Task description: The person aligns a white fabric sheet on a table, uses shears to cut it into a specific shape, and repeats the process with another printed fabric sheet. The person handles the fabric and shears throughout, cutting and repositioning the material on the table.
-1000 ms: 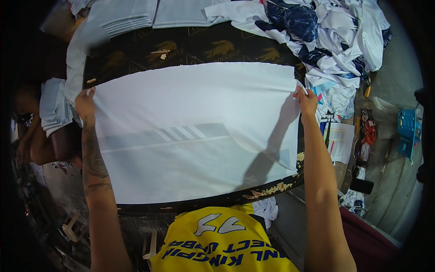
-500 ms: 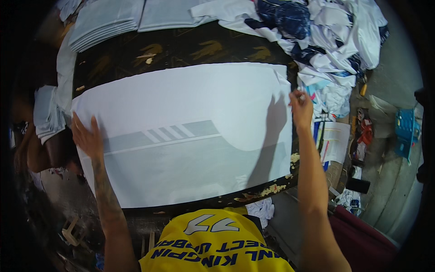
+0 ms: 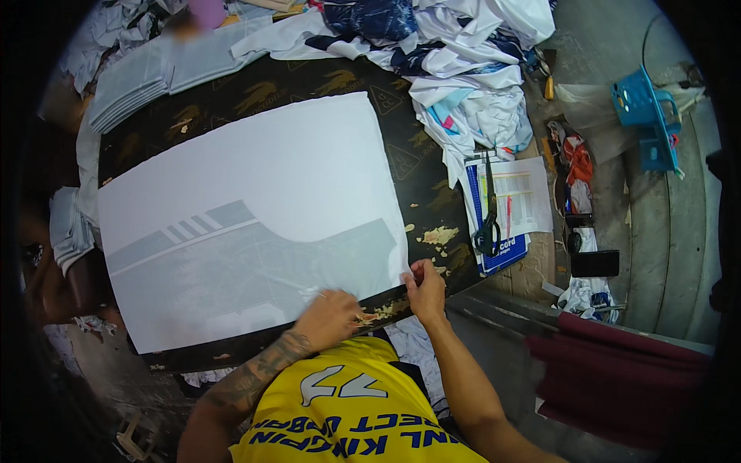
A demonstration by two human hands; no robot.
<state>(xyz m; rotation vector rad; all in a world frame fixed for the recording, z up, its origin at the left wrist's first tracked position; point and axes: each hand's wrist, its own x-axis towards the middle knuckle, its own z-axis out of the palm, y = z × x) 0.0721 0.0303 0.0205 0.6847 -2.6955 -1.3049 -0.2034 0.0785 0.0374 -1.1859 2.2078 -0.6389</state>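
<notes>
A white cloth panel (image 3: 231,170) with grey shapes and stripes showing on it lies flat on a dark board (image 3: 417,193). My right hand (image 3: 426,293) is at the panel's near right corner, thumb and fingers closed on its edge. Close by, my left hand (image 3: 328,318) is at the near edge of the panel, left of the right hand. Its fingers are smeared by motion, so I cannot see whether they grip the cloth. The board's surface is chipped beside the right hand.
Stacks of folded grey-white cloth (image 3: 131,92) line the far left. A heap of white and navy cloth (image 3: 471,77) sits at the far right. Black scissors (image 3: 488,231) lie on papers (image 3: 525,197) beside the board. A blue plastic basket (image 3: 644,100) stands further right.
My left hand has moved from the panel's left edge to its near edge. My right hand has come from the far right corner to the near right corner. The view has turned right.
</notes>
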